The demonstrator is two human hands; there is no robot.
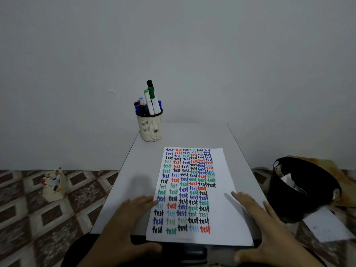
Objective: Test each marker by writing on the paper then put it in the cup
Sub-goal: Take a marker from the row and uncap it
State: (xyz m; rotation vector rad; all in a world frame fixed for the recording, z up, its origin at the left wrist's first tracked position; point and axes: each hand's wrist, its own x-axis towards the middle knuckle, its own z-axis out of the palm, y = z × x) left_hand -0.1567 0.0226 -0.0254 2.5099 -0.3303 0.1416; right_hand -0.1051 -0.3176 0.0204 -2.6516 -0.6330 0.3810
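From the head camera I judge that no marker is in play: the paper [224,170] lies along the table [138,170], nearly filled with coloured "test" words. Every marker on the table stands among the markers [149,103] in the cup [150,128] at the far left corner, so I would pin the sheet flat with one hand and free the other only to fetch another marker. My left hand [125,218] and right hand [260,218] flank the sheet, fingers [146,201] straight and spread, holding nothing, tips resting on the paper's left edge and right margin.
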